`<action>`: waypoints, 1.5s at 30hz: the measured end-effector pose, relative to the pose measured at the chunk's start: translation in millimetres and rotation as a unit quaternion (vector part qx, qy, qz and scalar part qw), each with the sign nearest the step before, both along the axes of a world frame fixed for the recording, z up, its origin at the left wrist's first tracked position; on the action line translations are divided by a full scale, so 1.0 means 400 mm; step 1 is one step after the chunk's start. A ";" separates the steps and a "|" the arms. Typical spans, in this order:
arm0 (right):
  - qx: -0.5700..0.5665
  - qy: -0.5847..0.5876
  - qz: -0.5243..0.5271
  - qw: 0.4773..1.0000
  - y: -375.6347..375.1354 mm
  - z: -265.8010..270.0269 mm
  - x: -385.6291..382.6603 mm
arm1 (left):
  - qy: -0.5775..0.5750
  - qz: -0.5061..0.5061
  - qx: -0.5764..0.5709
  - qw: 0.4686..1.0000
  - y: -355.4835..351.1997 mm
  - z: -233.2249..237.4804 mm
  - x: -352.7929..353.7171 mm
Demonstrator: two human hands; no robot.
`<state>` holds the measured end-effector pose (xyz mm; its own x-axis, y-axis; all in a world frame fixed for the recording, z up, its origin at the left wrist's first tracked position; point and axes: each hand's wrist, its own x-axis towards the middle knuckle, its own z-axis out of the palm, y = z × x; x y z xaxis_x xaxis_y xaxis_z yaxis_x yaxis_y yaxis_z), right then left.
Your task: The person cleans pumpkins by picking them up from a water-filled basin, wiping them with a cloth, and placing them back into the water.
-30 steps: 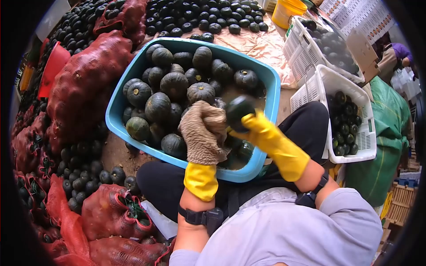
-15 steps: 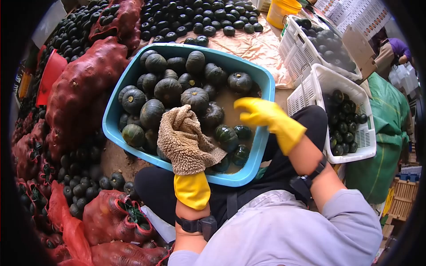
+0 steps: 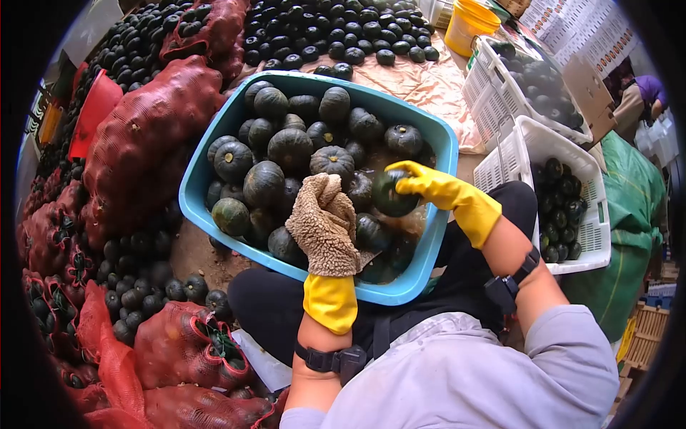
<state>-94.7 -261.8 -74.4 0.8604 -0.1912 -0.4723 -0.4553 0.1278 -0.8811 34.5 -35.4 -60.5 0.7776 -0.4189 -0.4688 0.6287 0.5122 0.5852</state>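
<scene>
A blue tub (image 3: 193,194) of murky water and dark green squashes stands before me. My right hand (image 3: 421,184), in a yellow rubber glove, is closed on a wet dark squash (image 3: 391,196) over the tub's right side. My left hand (image 3: 330,247) is over the near side, covered by a tan fleecy cloth (image 3: 325,227); only the yellow glove's cuff shows below it. The cloth is wrapped round the fingers and hides them. More squashes, such as the ribbed one (image 3: 333,163), lie beside the cloth.
Red mesh sacks (image 3: 143,136) line the left, with loose squashes around them. Two white crates (image 3: 604,214) of squashes stand at right, near a green sack (image 3: 629,186). A yellow bucket (image 3: 471,21) is at the back. Another person (image 3: 647,93) is at far right.
My right hand has lowered and taken hold of a squash, which is now raised near the cloth. The whole view has shifted, moving the tub slightly right and down.
</scene>
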 end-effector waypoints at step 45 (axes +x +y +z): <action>-0.342 -0.237 0.060 0.908 0.251 0.092 0.044 | -0.673 -0.062 0.313 0.667 0.098 0.018 0.003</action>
